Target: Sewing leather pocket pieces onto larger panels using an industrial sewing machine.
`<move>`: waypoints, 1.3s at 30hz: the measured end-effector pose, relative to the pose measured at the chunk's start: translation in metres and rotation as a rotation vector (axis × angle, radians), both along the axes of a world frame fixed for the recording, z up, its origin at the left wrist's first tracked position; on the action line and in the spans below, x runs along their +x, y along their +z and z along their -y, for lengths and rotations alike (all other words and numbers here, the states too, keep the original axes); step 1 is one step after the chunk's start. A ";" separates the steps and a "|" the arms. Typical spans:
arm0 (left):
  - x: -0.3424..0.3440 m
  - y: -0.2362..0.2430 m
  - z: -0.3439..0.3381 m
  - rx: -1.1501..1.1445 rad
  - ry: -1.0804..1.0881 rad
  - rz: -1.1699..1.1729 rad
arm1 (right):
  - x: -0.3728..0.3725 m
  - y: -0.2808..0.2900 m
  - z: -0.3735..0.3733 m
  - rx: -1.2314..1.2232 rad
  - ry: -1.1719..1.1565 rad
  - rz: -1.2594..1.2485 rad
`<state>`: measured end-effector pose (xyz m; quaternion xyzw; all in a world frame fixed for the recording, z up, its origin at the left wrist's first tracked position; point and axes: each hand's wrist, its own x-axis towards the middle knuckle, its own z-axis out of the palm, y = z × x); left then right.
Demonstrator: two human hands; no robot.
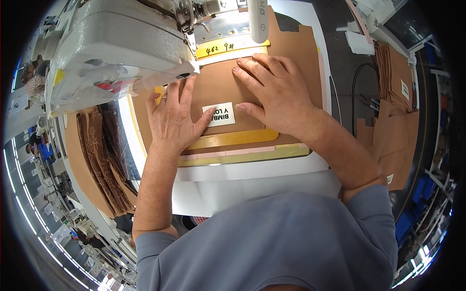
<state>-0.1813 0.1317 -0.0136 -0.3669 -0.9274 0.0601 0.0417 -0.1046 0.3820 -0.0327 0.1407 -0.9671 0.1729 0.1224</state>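
A flat brown panel, fabric or leather, lies under the sewing machine, framed by a template with yellow strips. My left hand lies on its left part with fingers spread, the fingertips close to the machine head and the thumb on a white printed label. On the right part my right hand presses flat, fingers extended toward the upper yellow strip. The lower yellow strip runs below both hands. Neither hand grasps anything. The machine head hides the panel's upper left.
A stack of brown pieces with frayed edges rests to the left. More brown pieces hang or lie at the right, some with white labels. A white rounded device stands above the work. Other machines and people appear at far left.
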 end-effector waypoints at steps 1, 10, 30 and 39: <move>0.000 0.001 -0.001 -0.001 0.001 -0.001 | -0.001 0.000 0.000 0.013 0.000 -0.009; -0.002 0.004 0.007 0.056 0.046 -0.053 | -0.004 0.003 0.005 -0.001 0.029 -0.008; -0.042 0.001 0.033 1.496 0.275 0.380 | -0.008 0.002 0.019 -0.003 0.078 0.070; 0.003 0.020 0.036 1.331 0.378 0.081 | -0.006 -0.008 0.016 -0.013 0.058 0.057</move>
